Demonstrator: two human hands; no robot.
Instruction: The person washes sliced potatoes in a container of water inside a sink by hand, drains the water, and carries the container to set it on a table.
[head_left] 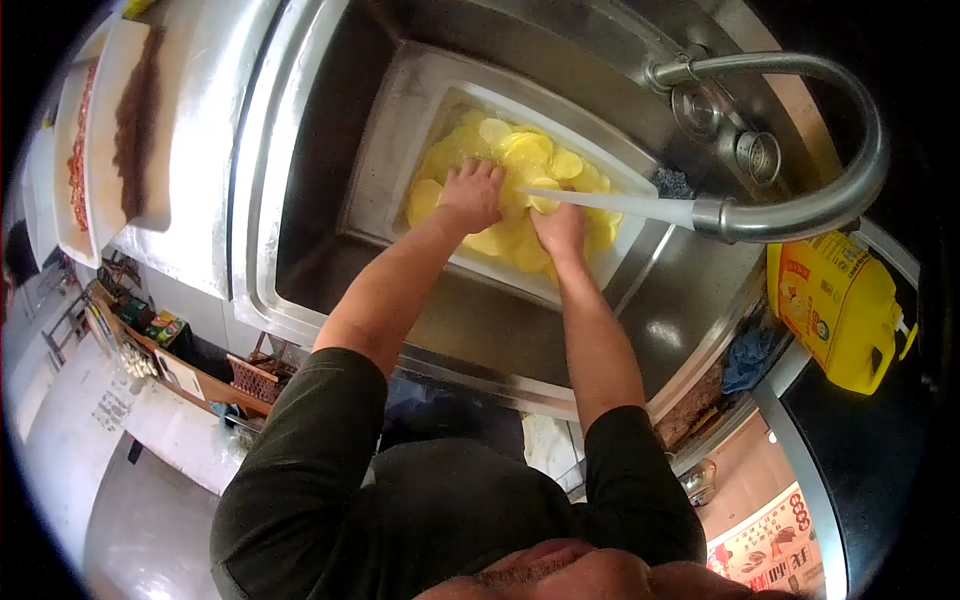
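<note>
A white rectangular tub [628,262] full of thin yellow slices [525,152] in water stands in a metal sink [480,325]. My left hand [472,195] lies on the slices left of the tub's middle, its fingers apart and partly among them. To its right, my right hand [560,228] is bent round some slices near the middle, with the fingertips partly hidden. Water runs from the curved metal faucet [720,218] into the tub, just above my right hand.
A yellow jug [835,305] stands right of the sink, near a blue cloth [747,360]. A metal strainer cup [758,155] sits at the sink's back right. Trays with red and brown food [80,150] lie at the far left. Below them is a brown basket [252,378].
</note>
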